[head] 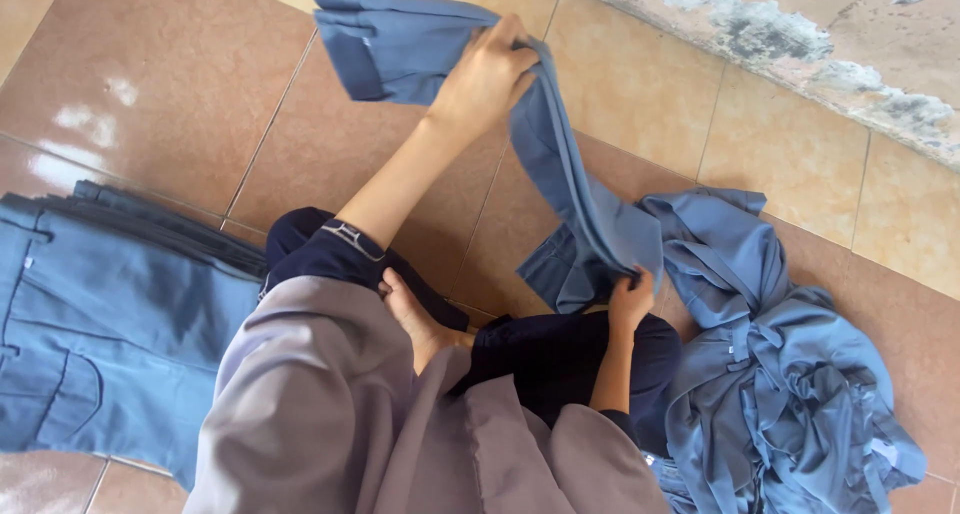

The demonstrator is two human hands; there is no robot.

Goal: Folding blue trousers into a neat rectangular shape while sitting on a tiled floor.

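I sit on a tiled floor with a blue-grey pair of trousers (560,164) stretched between my hands. My left hand (487,77) reaches far forward and grips the garment near one folded end, whose cuff lies on the tiles beyond it. My right hand (630,304) is close to my knee and pinches the other end of the same trousers, near the waistband. The cloth runs taut and diagonal between the two hands. My bare foot (412,316) shows between my dark-sleeved arms.
A stack of folded blue trousers (100,314) lies flat on the left. A crumpled pile of similar blue garments (780,384) sits on the right. A weathered wall base (800,34) runs across the top right. My grey robe (330,414) fills the foreground.
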